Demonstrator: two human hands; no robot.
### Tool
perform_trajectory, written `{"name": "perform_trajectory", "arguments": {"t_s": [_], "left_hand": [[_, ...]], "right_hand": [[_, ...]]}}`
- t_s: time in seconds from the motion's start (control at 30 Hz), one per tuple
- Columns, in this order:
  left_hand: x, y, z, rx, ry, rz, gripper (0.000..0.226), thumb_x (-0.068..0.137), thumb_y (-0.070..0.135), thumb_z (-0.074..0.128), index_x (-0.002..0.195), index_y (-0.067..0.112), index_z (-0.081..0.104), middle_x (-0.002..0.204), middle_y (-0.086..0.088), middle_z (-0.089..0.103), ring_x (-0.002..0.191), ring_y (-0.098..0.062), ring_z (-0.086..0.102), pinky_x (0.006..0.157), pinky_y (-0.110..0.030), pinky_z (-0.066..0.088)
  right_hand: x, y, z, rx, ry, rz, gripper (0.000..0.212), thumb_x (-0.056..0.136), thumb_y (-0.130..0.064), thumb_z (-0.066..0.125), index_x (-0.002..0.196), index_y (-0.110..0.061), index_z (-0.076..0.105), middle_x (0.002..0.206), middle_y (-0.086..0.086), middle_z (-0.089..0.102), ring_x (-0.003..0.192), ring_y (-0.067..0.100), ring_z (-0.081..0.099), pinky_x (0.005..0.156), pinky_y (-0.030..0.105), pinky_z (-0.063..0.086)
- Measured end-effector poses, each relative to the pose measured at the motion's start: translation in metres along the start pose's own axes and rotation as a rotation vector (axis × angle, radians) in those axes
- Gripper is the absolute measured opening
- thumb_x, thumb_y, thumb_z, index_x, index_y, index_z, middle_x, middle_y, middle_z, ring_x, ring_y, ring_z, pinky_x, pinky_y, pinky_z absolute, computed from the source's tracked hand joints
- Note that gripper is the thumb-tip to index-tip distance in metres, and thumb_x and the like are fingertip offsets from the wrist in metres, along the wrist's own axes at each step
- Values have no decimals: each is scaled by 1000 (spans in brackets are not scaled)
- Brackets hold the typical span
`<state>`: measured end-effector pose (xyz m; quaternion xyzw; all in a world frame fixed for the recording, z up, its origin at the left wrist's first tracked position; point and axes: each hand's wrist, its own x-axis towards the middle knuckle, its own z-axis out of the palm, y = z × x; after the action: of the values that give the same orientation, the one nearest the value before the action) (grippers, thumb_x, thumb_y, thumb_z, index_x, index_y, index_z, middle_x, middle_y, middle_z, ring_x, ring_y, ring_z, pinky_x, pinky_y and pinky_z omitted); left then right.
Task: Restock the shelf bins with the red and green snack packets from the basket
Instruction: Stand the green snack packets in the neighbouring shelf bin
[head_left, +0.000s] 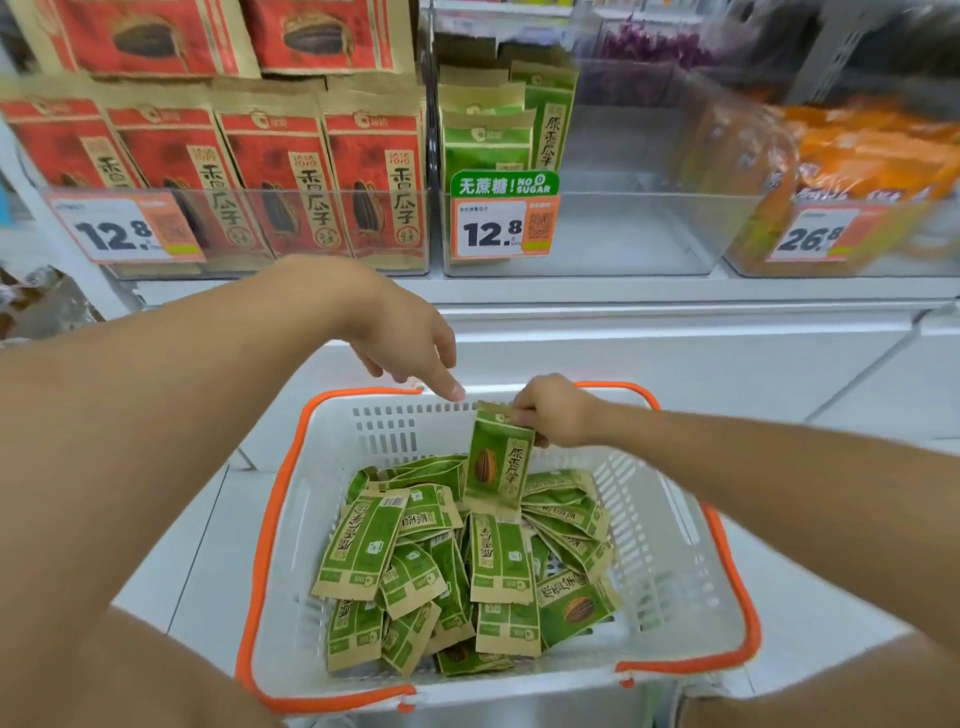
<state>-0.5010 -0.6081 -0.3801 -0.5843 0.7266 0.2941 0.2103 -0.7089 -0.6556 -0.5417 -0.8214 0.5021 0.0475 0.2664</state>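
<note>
- Head view showed the right hand pinching a green packet by its top, mid-frame, over the basket.
- It looked light and crinkly.
- The left hand hung loose, holding nothing.

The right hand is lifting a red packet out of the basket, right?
Not quite: the packet is green, not red. The head view shows the right hand pinching its top edge, lifting it above the basket.
</note>
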Motion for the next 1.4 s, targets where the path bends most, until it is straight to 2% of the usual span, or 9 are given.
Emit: {"name": "perform_trajectory", "arguments": {"t_s": [0.17,0.33,0.47,0.6,0.73,0.83,0.97,1.1,1.4], "left_hand": [[-11,6,-14,-414,75,109,91,64,59,75,142,21,45,134,0,58,111,-17,63,92,-31,54],[-11,27,-25,-895,365,340,31,83,17,77,113,19,68,105,0,76,98,-18,72,97,-39,54],[-18,44,-30,-1030,570,420,33,83,12,78,113,21,69,101,1,77,94,-18,73,83,-33,59],[-11,50,-31,-978,824,388,40,81,16,80,118,23,64,108,4,72,97,-17,70,84,-32,57],[-9,40,-45,-1100,1077,235,36,84,26,78,115,24,59,107,6,65,92,-10,65,64,-23,47],[-4,32,-44,-1066,1063,205,29,86,28,75,111,26,61,105,7,65,88,-7,63,58,-19,44],[6,28,-43,-1023,1011,192,28,85,26,76,110,26,63,104,6,66,79,-8,62,55,-17,44],[12,26,-44,-1039,976,197,25,86,28,76,107,29,63,102,6,67,86,-16,66,66,-28,51],[13,14,-36,-1031,953,165,29,85,24,77,110,24,62,101,2,68,86,-16,68,77,-33,58]], "right_hand": [[-54,-32,-128,496,-4,5,22,99,-14,60,97,6,69,83,15,74,67,18,71,68,28,62],[-100,-52,-189,900,265,-134,18,96,-25,63,101,-8,69,95,13,73,75,18,66,65,23,58],[-110,-58,-201,823,191,-221,22,83,-27,75,103,-19,71,96,8,75,77,19,68,65,26,57],[-98,-62,-211,660,447,-322,18,82,-13,80,97,-5,74,85,18,74,74,20,67,62,30,59],[-95,-44,-256,545,694,-352,24,76,-11,85,97,-6,77,91,19,76,77,16,66,73,36,57],[-92,-29,-284,288,780,-295,17,74,-17,87,89,-17,80,81,4,77,67,8,62,69,24,51],[-57,-14,-288,8,717,-153,17,70,-18,90,83,-16,78,76,6,74,65,13,63,66,30,50],[-5,4,-268,254,634,8,17,72,-17,89,74,-17,72,80,9,75,69,15,68,69,32,62],[70,16,-241,801,658,92,29,79,8,77,104,-1,68,101,17,73,94,29,72,84,44,60]]}}
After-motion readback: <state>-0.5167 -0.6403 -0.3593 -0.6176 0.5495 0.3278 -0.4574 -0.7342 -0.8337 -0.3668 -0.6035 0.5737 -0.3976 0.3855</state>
